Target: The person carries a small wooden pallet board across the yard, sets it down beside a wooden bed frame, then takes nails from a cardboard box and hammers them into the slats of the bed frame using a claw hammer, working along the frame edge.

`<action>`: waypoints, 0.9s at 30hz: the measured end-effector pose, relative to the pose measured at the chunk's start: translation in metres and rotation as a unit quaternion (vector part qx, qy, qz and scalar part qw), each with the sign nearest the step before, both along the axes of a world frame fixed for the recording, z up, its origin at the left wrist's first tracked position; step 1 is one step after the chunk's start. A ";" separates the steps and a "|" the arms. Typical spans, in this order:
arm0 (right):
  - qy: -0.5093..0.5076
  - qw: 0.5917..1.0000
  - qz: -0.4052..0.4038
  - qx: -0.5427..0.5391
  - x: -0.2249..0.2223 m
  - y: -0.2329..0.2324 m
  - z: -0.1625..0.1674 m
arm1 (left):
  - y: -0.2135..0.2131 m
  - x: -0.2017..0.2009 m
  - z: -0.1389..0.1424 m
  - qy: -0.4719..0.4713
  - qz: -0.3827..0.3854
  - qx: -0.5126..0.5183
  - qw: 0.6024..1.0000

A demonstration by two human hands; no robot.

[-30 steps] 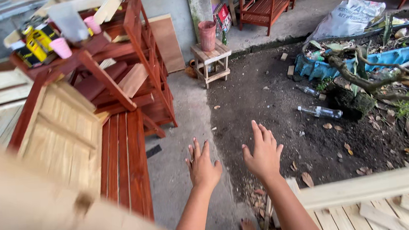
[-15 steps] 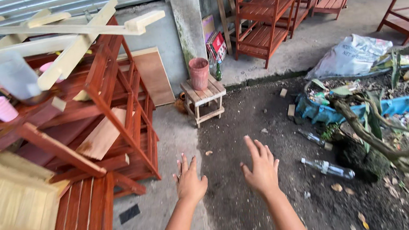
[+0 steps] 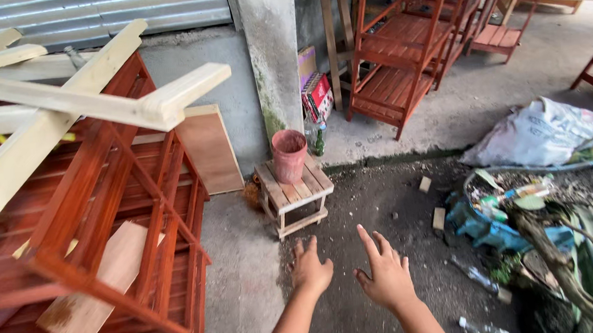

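both hands, left hand (image 3: 311, 269) and right hand (image 3: 388, 278), are spread and hold nothing, stretched toward the small wooden stool (image 3: 294, 195) bearing a clay pot (image 3: 289, 155); neither is touched yet.

Two bare forearms enter from the bottom of the frame. The left hand (image 3: 311, 271) and right hand (image 3: 388, 279) wear no gloves, rings or sleeves.
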State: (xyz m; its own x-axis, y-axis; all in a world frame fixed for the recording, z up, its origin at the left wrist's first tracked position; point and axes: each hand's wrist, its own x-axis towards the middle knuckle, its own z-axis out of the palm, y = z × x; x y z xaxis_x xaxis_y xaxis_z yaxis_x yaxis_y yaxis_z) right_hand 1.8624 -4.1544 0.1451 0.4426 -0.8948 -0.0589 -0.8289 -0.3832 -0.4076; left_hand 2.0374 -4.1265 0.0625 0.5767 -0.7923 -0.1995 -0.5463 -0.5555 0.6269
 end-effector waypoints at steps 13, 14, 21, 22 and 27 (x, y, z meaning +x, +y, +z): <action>-0.046 0.993 0.104 -0.009 0.163 -0.348 -0.041 | -0.306 0.118 -0.077 0.035 0.108 -0.093 0.989; -0.050 0.993 0.109 -0.008 0.173 -0.364 -0.043 | -0.318 0.128 -0.085 0.030 0.128 -0.109 0.985; -0.156 0.975 0.156 -0.009 0.281 -0.486 -0.088 | -0.400 0.225 -0.148 0.045 0.248 -0.135 0.958; -0.167 0.971 0.171 -0.014 0.296 -0.503 -0.097 | -0.414 0.241 -0.160 0.070 0.266 -0.135 0.952; -0.147 0.968 0.204 -0.010 0.373 -0.581 -0.132 | -0.486 0.316 -0.210 0.126 0.342 -0.052 0.930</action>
State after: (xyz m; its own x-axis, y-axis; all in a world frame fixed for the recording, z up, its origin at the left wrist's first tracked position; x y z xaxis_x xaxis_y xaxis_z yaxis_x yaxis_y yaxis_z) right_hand 2.2355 -4.7355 0.0135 0.7539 -0.6419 0.1397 -0.4559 -0.6643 -0.5923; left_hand 2.3536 -4.6123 -0.1471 0.8978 -0.2799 -0.3400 0.0841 -0.6489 0.7562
